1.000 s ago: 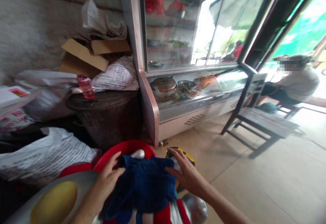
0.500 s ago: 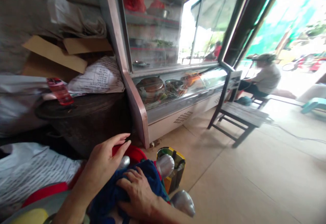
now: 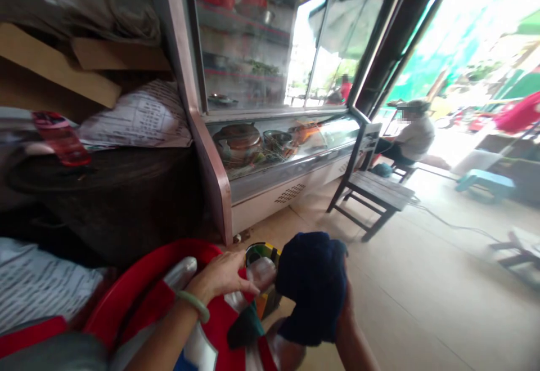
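While the right hand (image 3: 342,309) is clutching the bunched navy cloth (image 3: 313,284) above the floor, the left hand (image 3: 223,276), fingers spread, is resting on the red-and-silver toy (image 3: 219,326); the loosely gathered cloth could be slipping free.

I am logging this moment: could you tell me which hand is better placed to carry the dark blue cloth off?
Probably the right hand: it already grips the dark blue cloth, raised. The left hand rests on the red-and-silver toy.
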The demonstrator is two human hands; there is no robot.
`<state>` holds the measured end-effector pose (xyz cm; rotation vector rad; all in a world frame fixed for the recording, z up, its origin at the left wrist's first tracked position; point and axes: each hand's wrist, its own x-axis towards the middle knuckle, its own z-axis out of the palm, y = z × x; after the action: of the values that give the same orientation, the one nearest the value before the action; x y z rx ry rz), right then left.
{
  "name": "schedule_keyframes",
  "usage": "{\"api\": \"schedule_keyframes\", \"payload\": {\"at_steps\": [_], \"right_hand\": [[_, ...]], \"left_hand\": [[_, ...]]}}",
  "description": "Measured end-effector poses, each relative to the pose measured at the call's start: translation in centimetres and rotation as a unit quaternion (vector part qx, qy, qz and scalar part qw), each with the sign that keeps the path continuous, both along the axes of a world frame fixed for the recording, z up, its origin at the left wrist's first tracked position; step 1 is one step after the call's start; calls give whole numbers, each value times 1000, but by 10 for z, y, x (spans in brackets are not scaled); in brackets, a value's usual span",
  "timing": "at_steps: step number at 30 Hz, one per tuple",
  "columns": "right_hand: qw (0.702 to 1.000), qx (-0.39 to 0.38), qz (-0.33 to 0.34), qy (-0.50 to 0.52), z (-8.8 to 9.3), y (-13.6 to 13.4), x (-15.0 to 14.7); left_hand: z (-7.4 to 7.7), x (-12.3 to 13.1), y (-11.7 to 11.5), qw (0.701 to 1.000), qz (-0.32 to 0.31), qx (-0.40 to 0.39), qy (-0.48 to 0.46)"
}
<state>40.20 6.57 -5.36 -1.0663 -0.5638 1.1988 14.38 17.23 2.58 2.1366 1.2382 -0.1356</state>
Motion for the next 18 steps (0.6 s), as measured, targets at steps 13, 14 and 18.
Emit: {"api": "schedule_keyframes", "payload": {"at_steps": [13,14,18], "right_hand": [[985,-32,150,-83,-23,28,-47],[982,-32,154,-105,-20,33,-50],[970,-9,145,-194,-20,50,-69]], "left_hand": [[-53,23,-9,999,14,8,-32],[-54,21,-9,999,15,7,-42],[-60,17,-7,999,14,-1,-45]]}}
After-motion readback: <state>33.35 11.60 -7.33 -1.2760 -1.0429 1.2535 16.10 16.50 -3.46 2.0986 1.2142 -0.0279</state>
